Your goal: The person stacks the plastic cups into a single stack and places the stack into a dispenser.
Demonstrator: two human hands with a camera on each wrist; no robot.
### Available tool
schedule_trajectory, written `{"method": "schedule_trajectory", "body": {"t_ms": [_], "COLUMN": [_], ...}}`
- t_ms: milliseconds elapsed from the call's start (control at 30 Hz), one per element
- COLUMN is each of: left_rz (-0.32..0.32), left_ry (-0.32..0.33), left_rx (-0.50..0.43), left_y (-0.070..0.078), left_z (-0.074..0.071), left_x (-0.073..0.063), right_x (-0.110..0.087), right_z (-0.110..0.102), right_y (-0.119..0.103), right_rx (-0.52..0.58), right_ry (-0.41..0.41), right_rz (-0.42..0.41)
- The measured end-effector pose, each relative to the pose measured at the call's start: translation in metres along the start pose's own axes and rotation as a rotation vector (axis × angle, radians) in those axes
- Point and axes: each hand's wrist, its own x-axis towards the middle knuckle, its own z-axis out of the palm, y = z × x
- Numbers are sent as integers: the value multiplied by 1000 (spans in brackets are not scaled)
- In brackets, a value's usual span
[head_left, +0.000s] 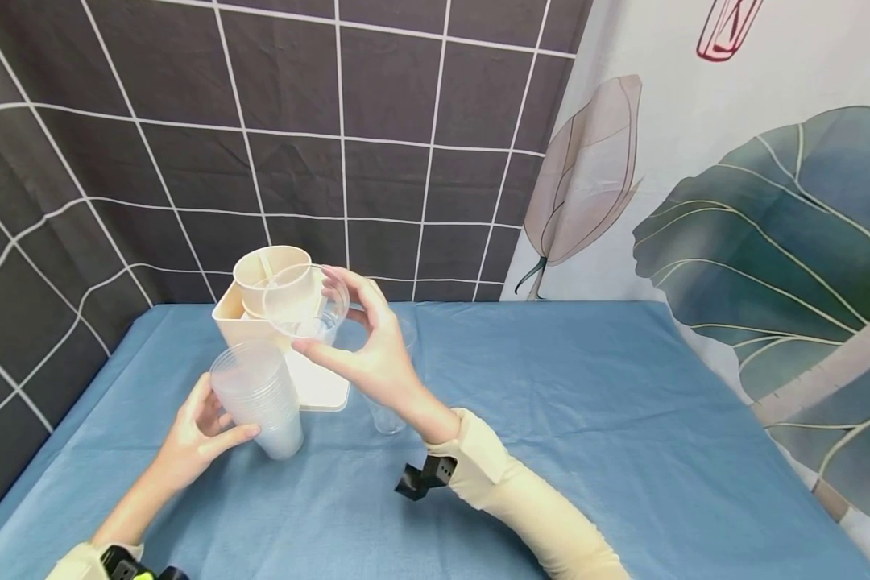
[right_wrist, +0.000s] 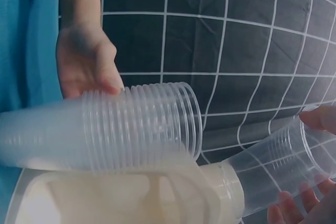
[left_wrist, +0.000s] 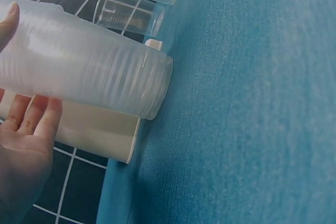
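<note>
My left hand (head_left: 197, 439) grips a tall stack of clear plastic cups (head_left: 261, 395), thumb on one side and fingers on the other. The stack stands upright on the blue cloth, its ribbed rims at the top, as the right wrist view also shows (right_wrist: 136, 124). Higher and to the right, my right hand (head_left: 373, 350) holds a single clear plastic cup (right_wrist: 268, 163) near its rim, between thumb and fingers. In the head view this cup is raised and overlaps a cream cylindrical container (head_left: 271, 262) behind it.
The cream container sits with a cream box-shaped holder (head_left: 230, 322) and a pale flat base (head_left: 326, 391) behind the stack. Clear cups stand beyond my right wrist, one low by it (head_left: 387, 420). Blue cloth (head_left: 551, 387) covers the table; a dark grid-patterned curtain (head_left: 391, 97) hangs behind.
</note>
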Motion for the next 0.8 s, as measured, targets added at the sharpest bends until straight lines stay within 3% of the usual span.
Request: {"method": "schedule_trajectory", "body": {"t_ms": [367,800], "left_rz": [28,33], "left_ry": [-5,-10], "left_rx": [-35,-51], "left_y": [-2,-3], "left_z": [0,-1], "left_x": [0,-1], "right_x": [1,1], "right_z": [13,28], "right_y": [-10,-4], "right_rx": [57,108], "right_ry": [-47,-132], "right_rz": [13,42]}}
